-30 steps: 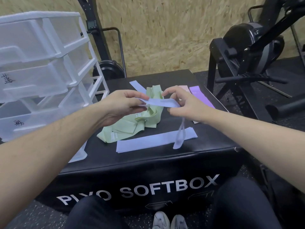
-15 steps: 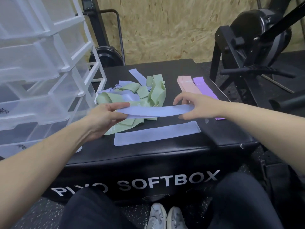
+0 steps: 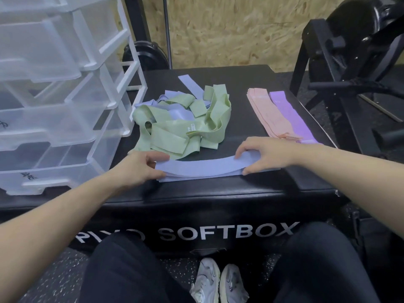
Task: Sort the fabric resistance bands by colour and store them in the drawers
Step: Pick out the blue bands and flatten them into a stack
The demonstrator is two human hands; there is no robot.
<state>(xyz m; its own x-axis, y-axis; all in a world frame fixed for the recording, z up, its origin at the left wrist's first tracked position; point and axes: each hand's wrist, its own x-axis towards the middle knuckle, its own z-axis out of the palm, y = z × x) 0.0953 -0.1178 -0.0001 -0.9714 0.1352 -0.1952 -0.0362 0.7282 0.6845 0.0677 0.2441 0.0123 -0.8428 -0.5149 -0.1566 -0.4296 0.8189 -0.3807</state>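
Left hand [image 3: 140, 169] and right hand [image 3: 265, 155] both pinching ends of blue band [image 3: 196, 168], fingers curled round it; band now lowered onto flat blue one below, no longer hovering midair.

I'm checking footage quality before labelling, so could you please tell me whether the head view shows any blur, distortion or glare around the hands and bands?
Head view: wide-angle bending bows the soft box edge and the drawer unit; the left hand and right hand on the blue band look slightly soft; lighting is even, with mild sheen on the drawer plastic.
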